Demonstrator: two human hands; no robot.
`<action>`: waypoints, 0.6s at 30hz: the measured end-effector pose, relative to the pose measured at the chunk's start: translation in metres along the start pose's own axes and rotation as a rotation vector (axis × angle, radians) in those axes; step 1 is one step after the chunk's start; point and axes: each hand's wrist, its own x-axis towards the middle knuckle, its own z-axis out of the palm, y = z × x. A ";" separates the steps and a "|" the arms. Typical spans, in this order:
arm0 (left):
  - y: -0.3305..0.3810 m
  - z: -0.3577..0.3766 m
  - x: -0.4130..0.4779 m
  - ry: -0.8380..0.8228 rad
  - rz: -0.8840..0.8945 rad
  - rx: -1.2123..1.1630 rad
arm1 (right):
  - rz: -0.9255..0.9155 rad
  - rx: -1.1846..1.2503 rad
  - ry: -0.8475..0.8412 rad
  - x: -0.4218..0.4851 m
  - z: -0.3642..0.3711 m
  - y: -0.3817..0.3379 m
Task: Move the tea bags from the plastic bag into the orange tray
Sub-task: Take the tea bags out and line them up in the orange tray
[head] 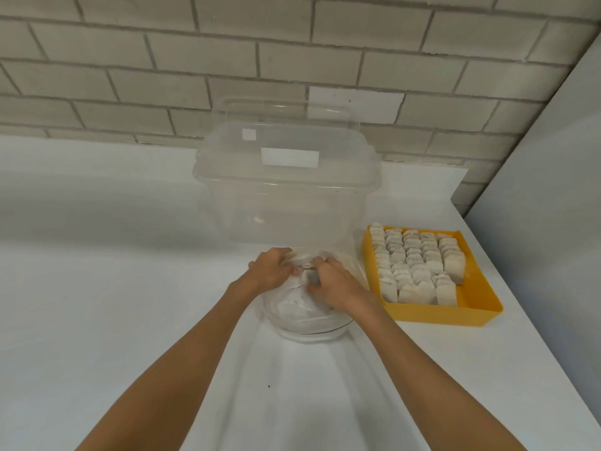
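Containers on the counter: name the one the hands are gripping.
The plastic bag nearest the person; left hand and right hand pinch its top. Lidded bin stands behind, orange tray to the right.

wall (162,60): pale brick tiles, grey grout | counter (97,255): white, matte | right: plain white panel (553,157)

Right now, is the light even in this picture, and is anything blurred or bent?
Head view: soft, even light, only faint shadows on the white counter; the wide lens curves the tile wall lines; no strong glare on the clear container; the plastic bag between left hand and right hand looks slightly smeared; tea bags in the orange tray look fairly sharp.
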 end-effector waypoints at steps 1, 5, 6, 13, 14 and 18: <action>-0.001 0.000 0.000 0.000 0.003 -0.018 | 0.009 -0.025 0.012 0.000 0.001 -0.002; 0.000 0.000 -0.003 0.014 -0.004 -0.040 | -0.023 -0.111 0.126 0.000 0.007 -0.002; 0.000 0.000 -0.003 0.019 -0.007 -0.038 | -0.036 -0.112 0.151 -0.002 0.007 -0.001; 0.002 -0.004 -0.009 0.052 0.038 -0.006 | -0.106 -0.004 0.220 -0.010 -0.002 0.005; 0.003 -0.006 -0.011 0.060 0.052 -0.001 | -0.118 0.061 0.221 -0.011 -0.004 0.005; 0.013 -0.017 -0.030 0.137 0.149 -0.033 | -0.102 0.473 0.224 -0.025 -0.016 0.004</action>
